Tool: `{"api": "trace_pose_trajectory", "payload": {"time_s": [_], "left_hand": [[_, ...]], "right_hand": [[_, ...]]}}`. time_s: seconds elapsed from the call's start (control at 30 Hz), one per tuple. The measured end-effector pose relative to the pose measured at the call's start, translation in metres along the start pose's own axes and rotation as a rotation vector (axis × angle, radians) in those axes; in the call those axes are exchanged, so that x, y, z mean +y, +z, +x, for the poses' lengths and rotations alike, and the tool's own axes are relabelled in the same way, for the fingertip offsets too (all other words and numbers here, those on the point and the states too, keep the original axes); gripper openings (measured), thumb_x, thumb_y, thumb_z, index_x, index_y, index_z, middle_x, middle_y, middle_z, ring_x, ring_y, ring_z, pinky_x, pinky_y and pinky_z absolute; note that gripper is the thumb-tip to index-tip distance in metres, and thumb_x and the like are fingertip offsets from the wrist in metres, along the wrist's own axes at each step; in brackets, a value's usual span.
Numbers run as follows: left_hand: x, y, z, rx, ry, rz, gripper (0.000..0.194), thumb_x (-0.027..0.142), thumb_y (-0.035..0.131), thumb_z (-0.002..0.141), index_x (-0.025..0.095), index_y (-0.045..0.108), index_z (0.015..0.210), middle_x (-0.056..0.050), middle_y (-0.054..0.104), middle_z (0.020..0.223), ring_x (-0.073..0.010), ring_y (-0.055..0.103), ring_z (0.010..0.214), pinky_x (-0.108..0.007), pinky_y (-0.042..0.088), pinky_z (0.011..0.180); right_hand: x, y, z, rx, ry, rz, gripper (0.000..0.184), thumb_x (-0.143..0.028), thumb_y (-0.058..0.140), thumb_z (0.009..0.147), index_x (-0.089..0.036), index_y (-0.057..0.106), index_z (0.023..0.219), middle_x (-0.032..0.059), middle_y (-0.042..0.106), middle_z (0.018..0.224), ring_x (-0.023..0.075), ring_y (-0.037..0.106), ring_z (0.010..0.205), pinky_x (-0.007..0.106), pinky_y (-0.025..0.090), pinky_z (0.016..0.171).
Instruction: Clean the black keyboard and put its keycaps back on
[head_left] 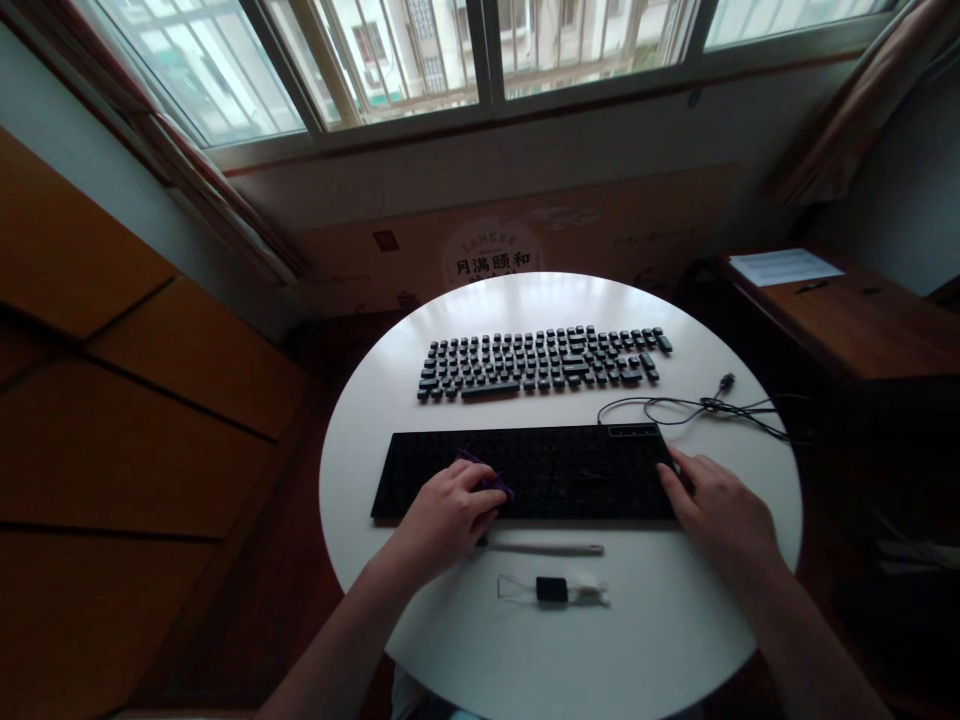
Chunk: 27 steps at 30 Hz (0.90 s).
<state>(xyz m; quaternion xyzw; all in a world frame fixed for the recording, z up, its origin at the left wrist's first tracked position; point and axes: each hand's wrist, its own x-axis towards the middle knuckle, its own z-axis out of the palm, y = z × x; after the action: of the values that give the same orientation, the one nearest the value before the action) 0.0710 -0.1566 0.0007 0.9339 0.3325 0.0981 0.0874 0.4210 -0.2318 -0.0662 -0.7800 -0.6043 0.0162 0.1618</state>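
Note:
A black keyboard base [570, 470] with its keycaps off lies flat on the round white table [645, 620]. My left hand [454, 505] is closed on a purple cloth [501, 485], pressed against the base left of its middle. My right hand [716, 495] grips the base's right edge, thumb on top. Close in front of the base lies a thin grey-handled tool [544, 548], its left end hidden by my left hand. Nearer to me is a wire keycap puller [552, 589] with a black middle. Behind the base, the loose black keycaps [544, 362] stand in keyboard order.
A black cable [675, 408] runs from the base over the table's right side, its USB plug [726, 382] lying there. At the right stands a wooden desk [885, 330] with a sheet of paper [786, 267]. Orange wooden cabinets [135, 420] line the left. A window [487, 60] is ahead.

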Motion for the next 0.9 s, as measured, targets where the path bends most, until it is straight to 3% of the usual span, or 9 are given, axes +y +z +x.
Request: {"api": "trace_pose_trajectory", "payload": {"time_s": [0.3, 0.57, 0.9], "left_hand": [[0.003, 0.004, 0.003, -0.008, -0.057, -0.003, 0.020, 0.015, 0.062, 0.091, 0.023, 0.075, 0.104, -0.007, 0.069, 0.112, -0.0240, 0.063, 0.102, -0.039, 0.055, 0.086], [-0.008, 0.011, -0.006, 0.116, -0.112, -0.168, 0.008, 0.015, 0.072, 0.084, 0.023, 0.075, 0.084, -0.003, 0.072, 0.104, -0.0203, 0.067, 0.096, -0.034, 0.056, 0.085], [0.004, 0.017, -0.009, 0.116, -0.098, -0.049, 0.017, 0.017, 0.068, 0.088, 0.023, 0.076, 0.101, -0.007, 0.070, 0.111, -0.0247, 0.063, 0.105, -0.040, 0.057, 0.088]], "right_hand": [[0.001, 0.000, -0.001, -0.010, 0.009, 0.004, 0.041, -0.042, 0.039, 0.103, -0.023, 0.062, 0.131, 0.0060, 0.070, 0.103, 0.0220, 0.065, 0.086, 0.032, 0.045, 0.066], [-0.001, -0.001, 0.000, -0.015, 0.021, 0.001, 0.040, -0.041, 0.039, 0.103, -0.023, 0.061, 0.130, 0.0059, 0.070, 0.106, 0.0224, 0.065, 0.090, 0.032, 0.045, 0.068], [-0.001, -0.001, 0.000, -0.008, 0.013, -0.006, 0.040, -0.041, 0.038, 0.103, -0.022, 0.062, 0.130, 0.0069, 0.071, 0.106, 0.0229, 0.066, 0.089, 0.032, 0.045, 0.066]]}}
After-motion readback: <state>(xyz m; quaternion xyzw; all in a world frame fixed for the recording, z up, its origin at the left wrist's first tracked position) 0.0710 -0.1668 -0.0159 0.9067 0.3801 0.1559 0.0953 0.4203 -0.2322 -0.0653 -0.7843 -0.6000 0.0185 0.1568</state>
